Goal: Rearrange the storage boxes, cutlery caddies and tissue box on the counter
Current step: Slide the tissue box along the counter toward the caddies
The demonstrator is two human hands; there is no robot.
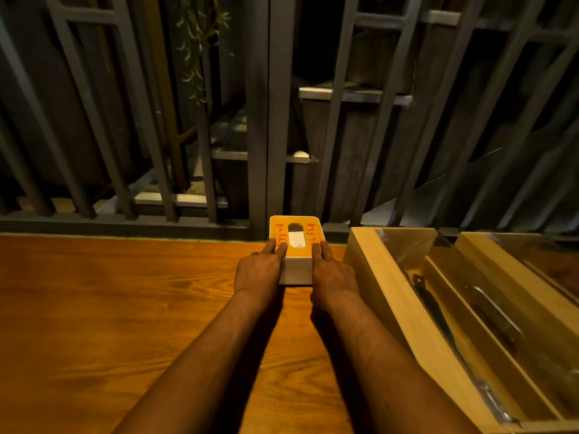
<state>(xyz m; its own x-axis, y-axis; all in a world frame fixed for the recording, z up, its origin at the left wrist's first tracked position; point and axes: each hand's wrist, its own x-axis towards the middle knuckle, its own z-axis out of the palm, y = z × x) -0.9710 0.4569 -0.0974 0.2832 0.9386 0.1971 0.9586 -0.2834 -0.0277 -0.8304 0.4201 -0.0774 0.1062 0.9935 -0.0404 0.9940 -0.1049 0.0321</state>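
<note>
A white tissue box (295,245) with an orange lid, red markings and an oval slot showing white tissue sits at the far edge of the wooden counter (119,308), against the railing. My left hand (260,270) grips its left side, fingers resting on the lid. On the right side, my right hand (333,274) holds it the same way. A light wooden cutlery caddy (394,296) with a clear hinged lid lies just to the right, with metal cutlery inside its compartments.
A second wooden box (513,261) lies beyond the caddy at the far right. A dark metal railing (269,120) runs along the counter's far edge, with stairs below and a hanging plant (200,42) behind it.
</note>
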